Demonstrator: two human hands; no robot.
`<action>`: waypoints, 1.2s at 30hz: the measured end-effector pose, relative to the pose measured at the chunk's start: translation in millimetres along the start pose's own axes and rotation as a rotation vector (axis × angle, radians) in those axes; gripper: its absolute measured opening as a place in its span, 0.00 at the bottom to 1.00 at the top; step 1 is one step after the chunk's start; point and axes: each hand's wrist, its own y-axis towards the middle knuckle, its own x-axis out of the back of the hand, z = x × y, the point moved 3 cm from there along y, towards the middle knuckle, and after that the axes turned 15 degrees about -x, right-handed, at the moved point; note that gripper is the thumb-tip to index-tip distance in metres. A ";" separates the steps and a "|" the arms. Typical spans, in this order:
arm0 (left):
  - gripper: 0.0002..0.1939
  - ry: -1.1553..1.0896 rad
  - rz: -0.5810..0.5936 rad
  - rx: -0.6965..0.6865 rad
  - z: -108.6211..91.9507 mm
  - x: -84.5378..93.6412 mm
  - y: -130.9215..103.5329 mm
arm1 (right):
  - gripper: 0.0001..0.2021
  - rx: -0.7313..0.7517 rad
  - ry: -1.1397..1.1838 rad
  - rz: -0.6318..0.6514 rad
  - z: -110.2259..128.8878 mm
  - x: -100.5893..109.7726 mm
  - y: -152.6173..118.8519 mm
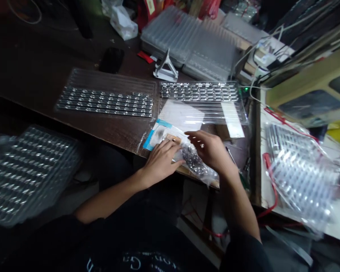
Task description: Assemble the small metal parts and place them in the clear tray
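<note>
My left hand (163, 158) lies with its fingers stretched over a small tan block (172, 139) that has a dark round spot, its thumb held apart. Beneath are white papers edged with blue tape (149, 140). My right hand (211, 151) hovers just right of the block, its fingers curled; its thumb and anything pinched there are hidden. Below it, a clear plastic bag (197, 160) of small shiny metal parts lies at the table's front edge. Behind the hands, a clear ridged tray (212, 107) holds rows of shiny slim parts at its far side, with a white strip (232, 120) across it.
To the left lies another part-filled tray (104, 104). Stacked clear trays (172, 36) stand behind a grey triangular stand (166, 70). Lower left is a stack of filled trays (25, 177). Bagged strips (300, 173) and a red cord (269, 177) lie on the white surface at right.
</note>
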 end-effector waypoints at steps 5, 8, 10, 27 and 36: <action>0.05 -0.240 0.012 -0.207 -0.4 -7.9 14.0 | 0.13 -0.227 -0.156 0.163 -26.9 28.8 -38.8; 0.06 -0.367 0.017 -0.267 0.9 -3.0 17.4 | 0.14 -0.331 -0.351 0.220 -32.6 25.4 -50.9; 0.06 -0.402 0.016 -0.327 -2.0 0.4 20.4 | 0.15 -0.423 -0.503 0.157 -33.6 23.4 -53.3; 0.09 -0.366 0.063 -0.479 -24.5 -6.8 16.6 | 0.16 -0.306 -0.508 0.064 -28.2 6.2 -48.3; 0.13 -0.218 0.116 -0.274 -13.8 -2.5 6.9 | 0.10 -0.264 -0.508 0.217 -23.0 -0.1 -26.8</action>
